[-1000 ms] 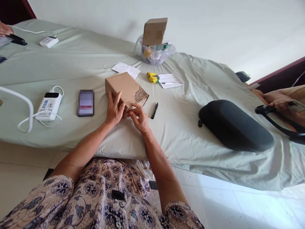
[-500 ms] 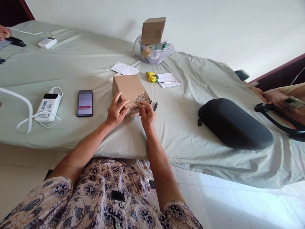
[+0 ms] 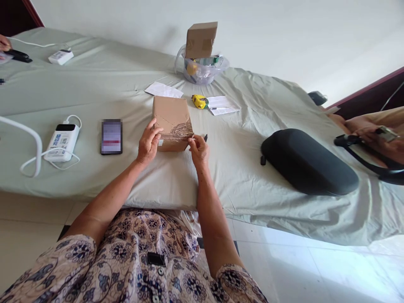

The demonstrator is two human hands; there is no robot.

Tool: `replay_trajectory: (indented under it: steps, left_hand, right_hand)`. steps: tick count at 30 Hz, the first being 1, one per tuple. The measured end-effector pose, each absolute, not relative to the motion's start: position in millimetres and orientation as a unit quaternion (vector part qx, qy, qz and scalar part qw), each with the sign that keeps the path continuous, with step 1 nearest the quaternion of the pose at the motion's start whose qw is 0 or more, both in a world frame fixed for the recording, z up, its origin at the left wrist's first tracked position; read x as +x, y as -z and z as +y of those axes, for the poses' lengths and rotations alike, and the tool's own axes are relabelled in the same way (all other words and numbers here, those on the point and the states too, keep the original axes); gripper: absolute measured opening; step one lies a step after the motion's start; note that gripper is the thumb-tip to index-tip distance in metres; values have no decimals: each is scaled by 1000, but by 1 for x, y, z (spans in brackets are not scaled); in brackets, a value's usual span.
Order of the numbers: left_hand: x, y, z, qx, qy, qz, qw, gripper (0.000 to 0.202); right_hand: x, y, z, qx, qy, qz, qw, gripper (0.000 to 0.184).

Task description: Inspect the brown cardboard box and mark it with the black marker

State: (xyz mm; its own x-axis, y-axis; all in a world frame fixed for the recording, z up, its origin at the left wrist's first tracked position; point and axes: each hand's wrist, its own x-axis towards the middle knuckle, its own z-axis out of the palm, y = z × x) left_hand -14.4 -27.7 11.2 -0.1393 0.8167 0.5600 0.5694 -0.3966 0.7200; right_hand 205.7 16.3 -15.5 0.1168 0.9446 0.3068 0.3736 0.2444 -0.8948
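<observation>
A brown cardboard box (image 3: 171, 110) stands on the cloth-covered table in front of me. Dark scribbled lines and creased clear tape run along its front top edge, and a small striped label shows on the front face. My left hand (image 3: 148, 143) grips the box at its left front corner, fingers bent over the top edge. At the right front corner my right hand (image 3: 198, 149) is closed, thumb and forefinger pinching the box's edge. Whether a bit of tape lies between those fingertips is too small to tell. A black pen (image 3: 205, 137) pokes out just beyond my right hand.
Behind the box are a yellow tape measure (image 3: 199, 101), white papers (image 3: 164, 89) and a clear basket (image 3: 205, 75) carrying another box (image 3: 201, 41). A phone (image 3: 111, 136) and white power bank (image 3: 63, 142) lie left, a black case (image 3: 309, 162) right. Other people's hands show at both sides.
The box has turned so its front faces me more squarely. My left hand has shifted slightly left, and my right hand has moved a little right along with the box's corner.
</observation>
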Motion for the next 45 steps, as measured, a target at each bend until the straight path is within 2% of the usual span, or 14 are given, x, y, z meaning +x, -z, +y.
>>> replay_trajectory:
  steps: [4, 12, 16, 20, 22, 27, 32, 35, 39, 41, 45]
  left_hand:
    - [-18, -11, -25, 621, -562, 533, 121, 62]
    - [-26, -10, -18, 548, -634, 531, 128, 66]
    - [-30, -8, -16, 535, -659, 506, 150, 63]
    - [-27, 0, -12, 524, -697, 448, 198, 58]
    - [-21, 6, -9, 532, -702, 417, 224, 67]
    - [-11, 12, -11, 589, -656, 402, 246, 111]
    - [-11, 15, -16, 642, -589, 452, 192, 141]
    - [-10, 20, -16, 653, -566, 473, 173, 152]
    - [-10, 21, -15, 645, -560, 487, 185, 147]
    - [-11, 20, -14, 631, -560, 495, 207, 145]
    - [-15, 18, -13, 606, -558, 497, 273, 142]
  right_hand:
    - [204, 17, 14, -536, -298, -620, 489, 63]
    - [199, 20, 11, -499, -316, -687, 423, 66]
    - [195, 21, 11, -465, -324, -686, 457, 64]
    - [191, 24, 9, -469, -282, -664, 510, 76]
    - [188, 25, 8, -475, -253, -656, 529, 87]
    - [179, 29, 4, -474, -219, -651, 550, 111]
    - [171, 31, 0, -485, -179, -659, 546, 124]
    - [171, 31, 0, -501, -160, -652, 545, 126]
    - [174, 30, 2, -494, -159, -642, 565, 118]
    - [175, 29, 3, -476, -156, -645, 577, 102]
    - [178, 28, 2, -447, -151, -642, 604, 60]
